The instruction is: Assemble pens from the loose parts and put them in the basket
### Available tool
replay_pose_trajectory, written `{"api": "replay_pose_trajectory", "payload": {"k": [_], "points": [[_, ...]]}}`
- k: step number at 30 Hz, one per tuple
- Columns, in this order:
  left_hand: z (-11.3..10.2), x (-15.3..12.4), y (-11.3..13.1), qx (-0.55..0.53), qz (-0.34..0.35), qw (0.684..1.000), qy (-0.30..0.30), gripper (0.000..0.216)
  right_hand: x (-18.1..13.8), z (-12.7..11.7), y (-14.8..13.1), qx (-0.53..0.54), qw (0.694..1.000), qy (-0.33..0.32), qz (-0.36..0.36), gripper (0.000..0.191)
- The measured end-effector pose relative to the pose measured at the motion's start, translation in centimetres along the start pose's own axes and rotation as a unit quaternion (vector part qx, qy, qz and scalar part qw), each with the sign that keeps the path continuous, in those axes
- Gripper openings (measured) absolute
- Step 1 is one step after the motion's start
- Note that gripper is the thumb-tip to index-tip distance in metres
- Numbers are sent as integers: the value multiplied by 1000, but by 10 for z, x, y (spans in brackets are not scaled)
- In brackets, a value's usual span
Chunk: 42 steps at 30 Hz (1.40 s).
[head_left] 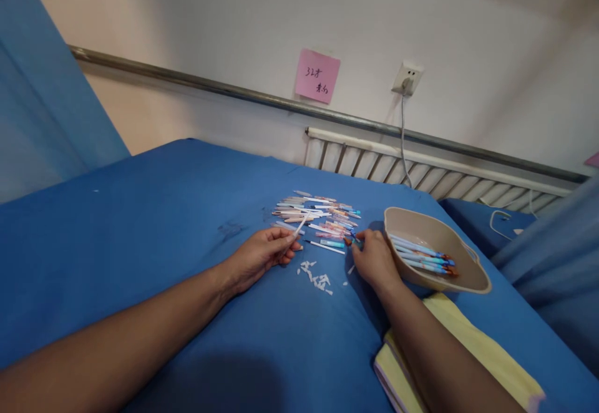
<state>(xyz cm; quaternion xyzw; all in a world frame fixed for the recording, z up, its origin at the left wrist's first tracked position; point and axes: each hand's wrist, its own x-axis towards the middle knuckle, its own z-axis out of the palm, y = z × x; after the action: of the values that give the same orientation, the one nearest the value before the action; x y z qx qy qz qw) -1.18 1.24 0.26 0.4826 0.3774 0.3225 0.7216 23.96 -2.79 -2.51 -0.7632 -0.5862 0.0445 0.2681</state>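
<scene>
In the head view, my left hand (pixel 269 251) pinches a slim white pen refill (pixel 302 223) that slants up and away over a pile of pen parts. My right hand (pixel 374 256) reaches to the pile's right edge, its fingers closed at a small brown-and-blue pen part (pixel 349 239), which they partly cover. The pile of pen barrels and refills (pixel 309 210) lies loosely on the blue sheet. A white refill with a dark tip (pixel 325 247) rests at its near side. Small white scraps (pixel 316 277) are scattered between my hands.
A beige basket (pixel 435 223) stands right of my right hand, with several blue-and-brown pens (pixel 423 256) inside. Folded yellow cloth (pixel 449 332) lies under my right forearm. Behind the blue-covered surface (pixel 187 182) are a radiator (pixel 365 162), a metal rail (pixel 234 92) and a plugged-in cable (pixel 403 132).
</scene>
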Motion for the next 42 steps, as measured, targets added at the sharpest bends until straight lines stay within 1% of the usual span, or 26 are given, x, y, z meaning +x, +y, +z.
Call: {"api": "replay_pose_trajectory", "payload": {"k": [3, 5, 7, 13, 19, 21, 27, 30, 34, 38, 42], "points": [[0, 0, -1, -1, -2, 1000, 1, 23, -4, -4, -3, -73, 996, -39, -19, 24], [0, 0, -1, 1, -3, 1000, 2, 22, -4, -5, -3, -97, 993, -64, -19, 23], [0, 0, 0, 1, -2, 1000, 1, 22, -3, -4, -3, -104, 991, -76, -20, 21], [1, -2, 2, -4, -7, 1000, -1, 21, -2, -4, -3, -99, 991, -86, -29, 19], [3, -3, 4, -2, -12, 1000, 5, 21, -4, -2, -3, -93, 992, -56, -65, 20], [3, -3, 5, -2, -14, 1000, 5, 21, -4, 0, -2, -81, 993, -55, -72, 19], [4, -2, 5, 1, -9, 1000, 6, 22, -3, 0, -6, -37, 991, -73, -107, 15], [4, -2, 4, 3, -7, 1000, 5, 23, -5, -2, -13, -32, 986, -79, -144, 19], [3, -2, 4, 4, -8, 1000, 7, 23, -8, -4, -19, -37, 974, -112, -194, 24], [3, -2, 5, 4, -9, 1000, 4, 20, -9, -5, -22, -66, 971, -125, -193, 20], [3, -2, 6, 1, -13, 1000, 3, 20, -10, -6, -24, -71, 971, -125, -193, 17]]}}
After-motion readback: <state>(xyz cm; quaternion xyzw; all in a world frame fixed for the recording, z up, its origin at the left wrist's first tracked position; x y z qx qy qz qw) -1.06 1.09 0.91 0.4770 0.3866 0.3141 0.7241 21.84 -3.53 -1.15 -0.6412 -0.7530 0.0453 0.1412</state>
